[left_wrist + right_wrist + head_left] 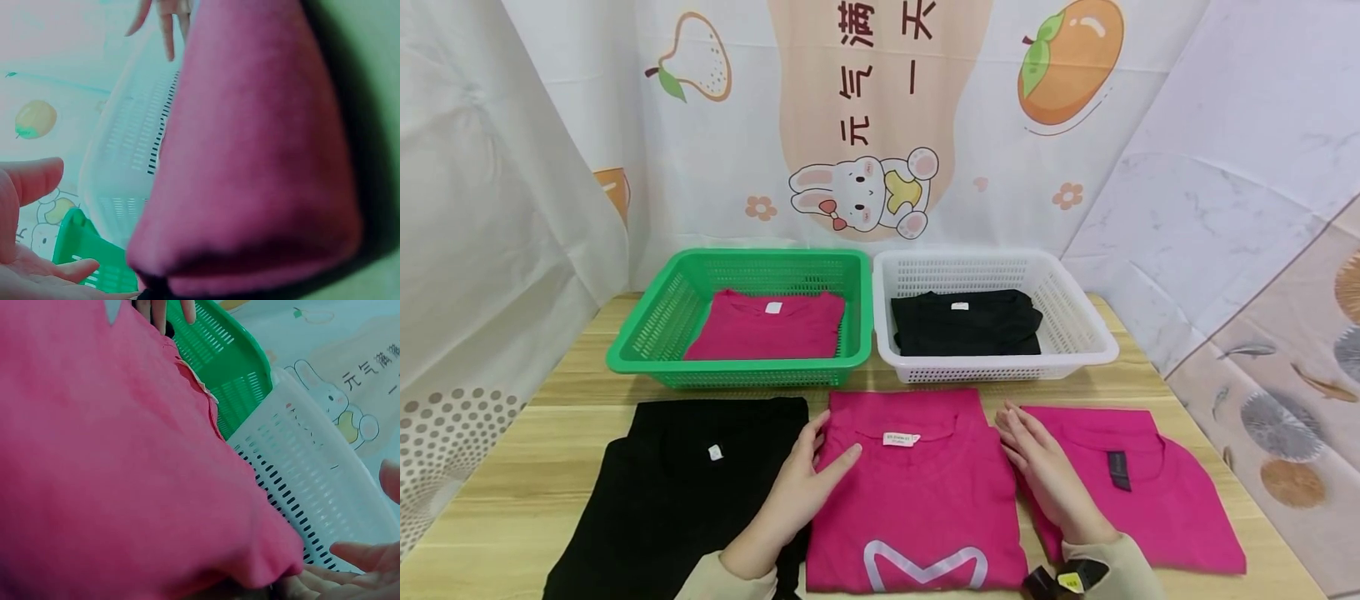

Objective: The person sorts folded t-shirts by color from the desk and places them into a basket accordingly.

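Observation:
A folded pink T-shirt [917, 492] with a pale zigzag print and a white neck label lies in the middle of the table, between my two hands. My left hand [808, 479] is at its upper left side, fingers extended and thumb over the fabric. At the opposite side, my right hand [1045, 475] has its fingers stretched along the edge, beside a second pink T-shirt [1180, 500] with a dark label. The wrist views show the middle shirt's sides close up, with the left hand [31, 256] and the right hand [356, 569] next to them; some fingertips are hidden.
A folded black garment [700, 492] lies at left. Behind stand a green basket [737, 371] holding a pink shirt [767, 329] and a white basket [1000, 367] holding a black garment [962, 325]. A printed curtain [715, 183] hangs behind the wooden table [490, 508].

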Motion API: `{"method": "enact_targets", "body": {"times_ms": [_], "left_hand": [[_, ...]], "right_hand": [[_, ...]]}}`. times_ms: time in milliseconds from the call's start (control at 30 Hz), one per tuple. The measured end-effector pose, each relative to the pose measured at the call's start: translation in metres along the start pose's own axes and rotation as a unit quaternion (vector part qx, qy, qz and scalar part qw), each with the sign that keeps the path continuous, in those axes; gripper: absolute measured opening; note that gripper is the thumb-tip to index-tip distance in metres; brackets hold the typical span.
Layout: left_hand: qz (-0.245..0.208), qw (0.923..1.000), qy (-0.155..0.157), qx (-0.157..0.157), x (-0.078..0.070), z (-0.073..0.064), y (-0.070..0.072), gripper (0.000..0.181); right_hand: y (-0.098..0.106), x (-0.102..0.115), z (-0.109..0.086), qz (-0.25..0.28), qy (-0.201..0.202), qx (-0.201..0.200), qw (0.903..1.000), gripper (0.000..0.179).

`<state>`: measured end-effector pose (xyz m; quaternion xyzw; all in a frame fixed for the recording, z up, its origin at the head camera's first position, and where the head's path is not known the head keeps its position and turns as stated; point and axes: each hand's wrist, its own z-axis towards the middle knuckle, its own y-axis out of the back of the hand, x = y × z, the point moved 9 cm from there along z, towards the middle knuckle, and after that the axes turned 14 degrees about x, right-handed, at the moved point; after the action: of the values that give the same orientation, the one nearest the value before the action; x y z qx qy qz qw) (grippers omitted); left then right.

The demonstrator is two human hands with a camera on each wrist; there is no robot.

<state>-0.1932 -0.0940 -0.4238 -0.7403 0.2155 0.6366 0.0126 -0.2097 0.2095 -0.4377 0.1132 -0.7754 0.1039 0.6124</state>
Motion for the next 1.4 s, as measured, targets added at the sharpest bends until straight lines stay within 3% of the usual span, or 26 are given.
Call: {"method": "enact_targets", "body": {"times_ms": [267,700,967,1067,1300,1400], "left_hand": [[-0.069,0.9975,0.014,0.002,0.002,-0.004,0.007,0.072],[-0.152,0.9883,0.005,0.017,0.007,-0.001,0.002,0.067],[-0.191,0.9782,0.006,0.080,0.018,0.003,-0.020,0.061],[-0.190,0.9773,0.005,0.094,0.020,0.003,-0.023,0.057],[-0.186,0.9767,0.013,0.106,0.020,0.002,-0.025,0.046],[-0.176,0.9787,0.014,0.104,0.018,0.001,-0.024,0.048]], "right_hand": [[0.000,-0.010,0.001,0.015,-0.028,0.014,0.9994,0.059],[-0.009,-0.023,0.007,0.029,-0.052,0.056,0.9967,0.061],[-0.013,-0.026,0.006,0.052,-0.046,0.103,0.9923,0.071],[-0.014,-0.026,0.006,0.047,-0.045,0.097,0.9932,0.072],[-0.008,-0.025,0.007,0.025,-0.043,0.033,0.9982,0.069],[-0.008,-0.024,0.006,0.032,-0.042,0.037,0.9979,0.071]]}}
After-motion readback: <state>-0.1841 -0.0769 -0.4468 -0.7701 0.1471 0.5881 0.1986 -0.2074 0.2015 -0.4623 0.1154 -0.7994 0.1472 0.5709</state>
